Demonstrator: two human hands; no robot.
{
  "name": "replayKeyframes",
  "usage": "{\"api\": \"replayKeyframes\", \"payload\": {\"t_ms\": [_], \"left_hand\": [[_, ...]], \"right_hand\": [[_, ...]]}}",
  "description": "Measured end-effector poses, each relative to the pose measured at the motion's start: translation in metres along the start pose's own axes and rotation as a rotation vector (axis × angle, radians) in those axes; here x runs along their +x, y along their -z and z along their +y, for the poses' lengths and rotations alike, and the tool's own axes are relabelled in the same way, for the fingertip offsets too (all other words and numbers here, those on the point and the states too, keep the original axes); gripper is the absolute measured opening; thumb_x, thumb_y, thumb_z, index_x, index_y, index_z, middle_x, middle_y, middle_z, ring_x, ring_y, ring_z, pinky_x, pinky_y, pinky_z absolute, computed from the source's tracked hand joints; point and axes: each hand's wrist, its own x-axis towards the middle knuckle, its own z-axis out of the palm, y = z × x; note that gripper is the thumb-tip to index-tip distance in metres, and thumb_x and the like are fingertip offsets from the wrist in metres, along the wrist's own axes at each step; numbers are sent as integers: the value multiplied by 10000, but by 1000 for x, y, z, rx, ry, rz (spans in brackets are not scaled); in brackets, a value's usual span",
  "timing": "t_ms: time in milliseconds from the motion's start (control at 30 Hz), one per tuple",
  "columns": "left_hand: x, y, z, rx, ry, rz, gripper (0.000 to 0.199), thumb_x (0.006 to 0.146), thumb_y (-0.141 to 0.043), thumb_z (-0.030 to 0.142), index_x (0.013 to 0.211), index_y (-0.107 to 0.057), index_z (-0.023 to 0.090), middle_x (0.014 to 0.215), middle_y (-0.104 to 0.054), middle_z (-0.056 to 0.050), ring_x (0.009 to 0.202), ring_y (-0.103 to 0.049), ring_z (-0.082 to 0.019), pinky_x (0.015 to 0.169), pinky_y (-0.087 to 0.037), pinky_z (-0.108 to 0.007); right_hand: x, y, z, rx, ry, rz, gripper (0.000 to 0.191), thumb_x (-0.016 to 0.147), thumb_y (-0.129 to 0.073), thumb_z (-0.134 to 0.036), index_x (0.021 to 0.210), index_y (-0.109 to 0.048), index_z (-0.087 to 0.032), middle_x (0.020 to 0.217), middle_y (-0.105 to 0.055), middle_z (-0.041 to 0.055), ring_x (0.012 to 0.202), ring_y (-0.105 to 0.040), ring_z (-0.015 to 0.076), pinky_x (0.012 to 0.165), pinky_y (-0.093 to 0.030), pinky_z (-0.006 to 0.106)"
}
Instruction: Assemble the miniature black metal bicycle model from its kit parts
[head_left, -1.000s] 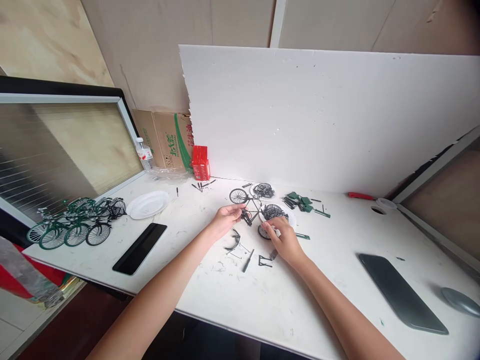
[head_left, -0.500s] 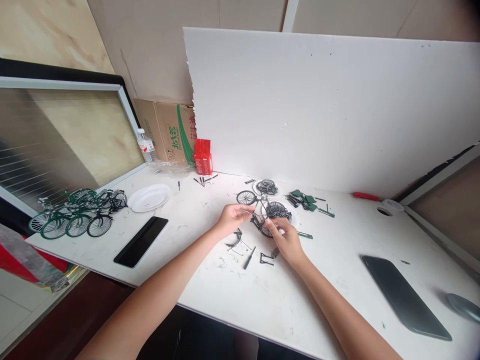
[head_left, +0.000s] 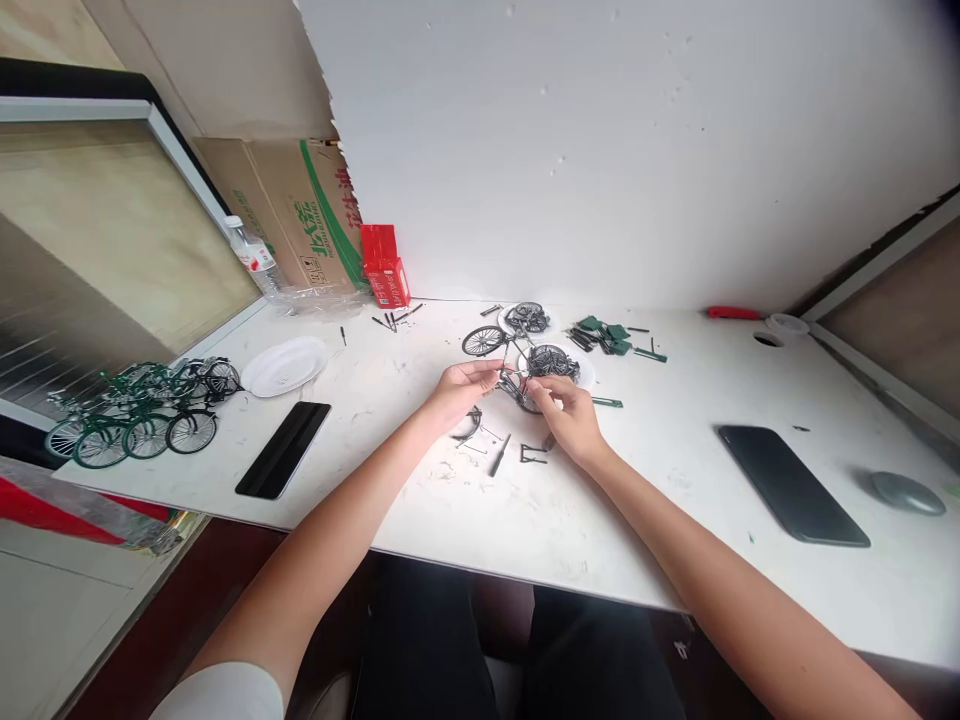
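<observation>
A small dark model bicycle [head_left: 484,341] is held between both hands above the white table, its front wheel pointing up and left. My left hand [head_left: 463,392] has its thumb and fingers closed on the bicycle's frame from the left. From the right, my right hand [head_left: 568,412] pinches the bicycle near its other wheel, which is partly hidden by the fingers. Below the hands lie a dark curved part [head_left: 470,427], a small screwdriver [head_left: 500,455] and a black bracket [head_left: 533,455]. Behind them, dark wheels [head_left: 553,362] are piled on a white plate [head_left: 586,377].
Finished model bicycles [head_left: 146,410] stand at the left, near a white plate [head_left: 285,367] and a black phone [head_left: 283,450]. Green parts [head_left: 604,336] lie behind the right hand. A dark flat object [head_left: 793,485] and a mouse [head_left: 908,493] lie at the right.
The camera view has tilted downward, so the table appears higher and the person's legs show. Both hands keep their hold on the bicycle, with only slight finger movement.
</observation>
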Motion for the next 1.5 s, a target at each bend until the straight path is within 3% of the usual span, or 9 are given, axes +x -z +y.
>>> {"api": "replayKeyframes", "payload": {"t_ms": [267, 667, 800, 933, 1033, 1133, 1233, 1367, 1500], "left_hand": [[-3, -3, 9, -58, 14, -30, 494, 713, -1035, 390, 1111, -851, 162, 1070, -837, -104, 1053, -776, -218, 1154, -502, -461], [-1, 5, 15, 6, -38, 171, 491, 738, -1016, 363, 1142, -830, 155, 1093, -791, -100, 1026, -755, -209, 1040, -605, -434], [-4, 2, 15, 22, -29, 158, 489, 736, -1016, 363, 1141, -835, 158, 1099, -767, -91, 997, -740, -198, 1017, -633, -455], [-4, 0, 13, 6, -30, 116, 441, 765, -995, 324, 1141, -835, 157, 1115, -768, -98, 1028, -738, -206, 1028, -638, -461], [-2, 1, 14, -9, -55, 138, 407, 773, -984, 281, 1126, -831, 148, 1102, -772, -95, 1038, -742, -206, 1053, -629, -461], [1, 4, 16, 9, -92, 200, 403, 772, -978, 271, 1119, -819, 141, 1097, -773, -96, 1032, -748, -211, 1041, -636, -471], [5, 10, 16, 69, -155, 268, 380, 767, -973, 271, 1081, -811, 130, 1119, -779, -112, 1018, -743, -210, 990, -658, -459], [9, 19, 13, 177, -231, 332, 341, 793, -945, 311, 1046, -807, 129, 1146, -794, -134, 980, -743, -208, 983, -658, -462], [12, 24, 12, 247, -252, 366, 343, 804, -928, 348, 1038, -806, 130, 1155, -804, -156, 1003, -765, -244, 1015, -637, -484]], "right_hand": [[-3, -4, 7, -105, 80, -20, 452, 1059, -612, -633, 926, -817, -253, 966, -796, 83, 1066, -648, 303, 996, -514, 474], [-11, -8, -8, -244, 374, -33, 186, 1087, -647, -372, 1205, -756, -278, 1059, -797, 64, 1059, -661, 297, 1008, -513, 505], [-11, -9, -3, -211, 290, -9, 357, 1051, -705, -378, 1394, -672, -285, 973, -768, 50, 967, -653, 282, 918, -542, 473], [-9, -8, 1, -119, 192, 6, 353, 1029, -739, -398, 1349, -654, -277, 942, -754, 29, 915, -673, 252, 826, -539, 421], [-9, -6, 0, -138, 245, 16, 195, 1043, -722, -393, 1190, -685, -270, 930, -745, 35, 903, -667, 248, 822, -534, 422], [-9, -7, -5, -234, 423, -73, 112, 1078, -680, -356, 1050, -732, -260, 970, -769, 58, 946, -654, 260, 896, -527, 454], [-8, -17, -10, -350, 566, -224, 186, 1104, -636, -339, 1166, -781, -240, 1058, -789, 86, 1015, -631, 279, 939, -522, 464], [-1, -37, -13, -557, 574, -346, 334, 1136, -559, -358, 1298, -797, -188, 1077, -751, 128, 1020, -584, 290, 897, -504, 444], [10, -51, -11, -685, 562, -402, 266, 1104, -629, -356, 1138, -852, -215, 1034, -711, 130, 988, -557, 281, 872, -471, 442]]}}
